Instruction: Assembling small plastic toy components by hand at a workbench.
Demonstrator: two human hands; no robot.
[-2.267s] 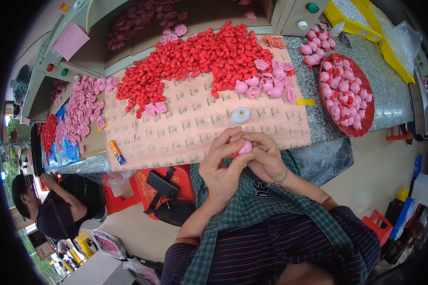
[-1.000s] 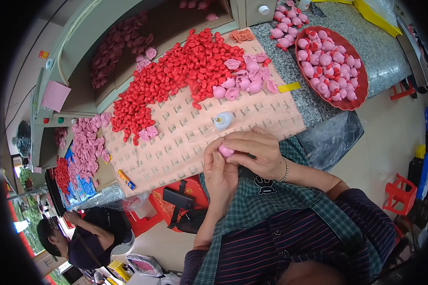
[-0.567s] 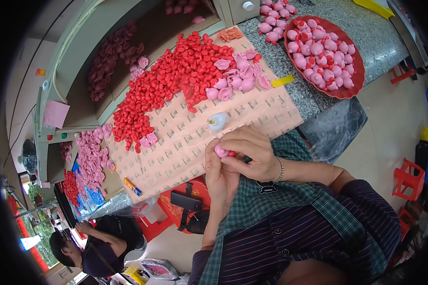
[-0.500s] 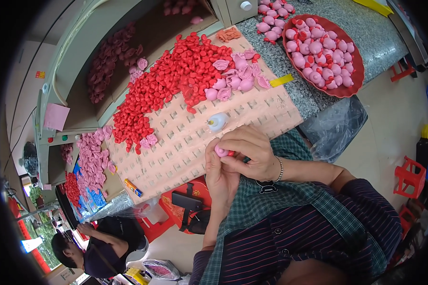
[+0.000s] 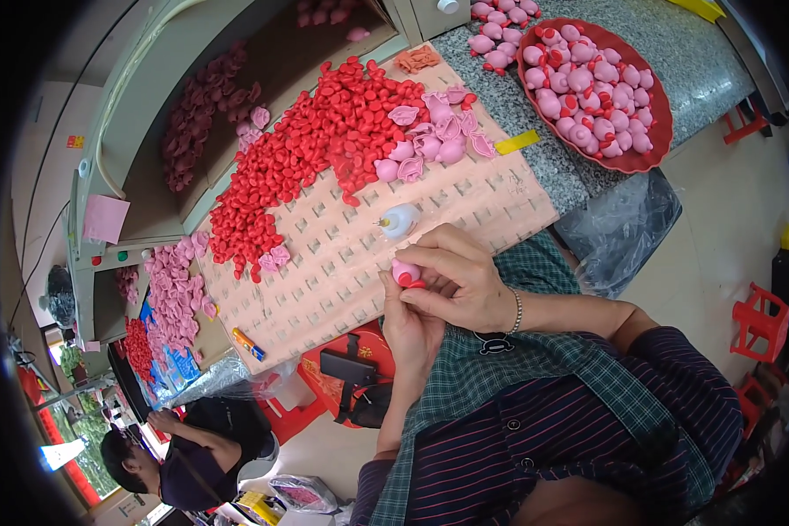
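A small rounded pink figure (image 5: 403,270) with red parts is between my hands, near the board's front edge. My right hand (image 5: 466,279) pinches it between thumb and forefinger. My left hand (image 5: 412,331) is closed against its other side, the thumb at its edge and the remaining fingers partly hidden. Just beyond lies a small whitish squeeze bottle (image 5: 400,221) with a thin metal tip. A large heap of small red pieces (image 5: 311,145) covers the far part of the peach-coloured board (image 5: 307,294), with loose pink shells (image 5: 430,145) at its right end.
A red scalloped bowl (image 5: 662,131) of pink-and-red figures stands at the right on the granite counter (image 5: 561,171); more figures lie beside it. More pink shells (image 5: 174,294) are at the left, near an orange marker-like stick (image 5: 247,344). A co-worker (image 5: 188,456) sits lower left.
The pink figure has turned, and its red parts now show at its lower side. My right hand's fingers have shifted up around it; the left thumb has moved slightly down.
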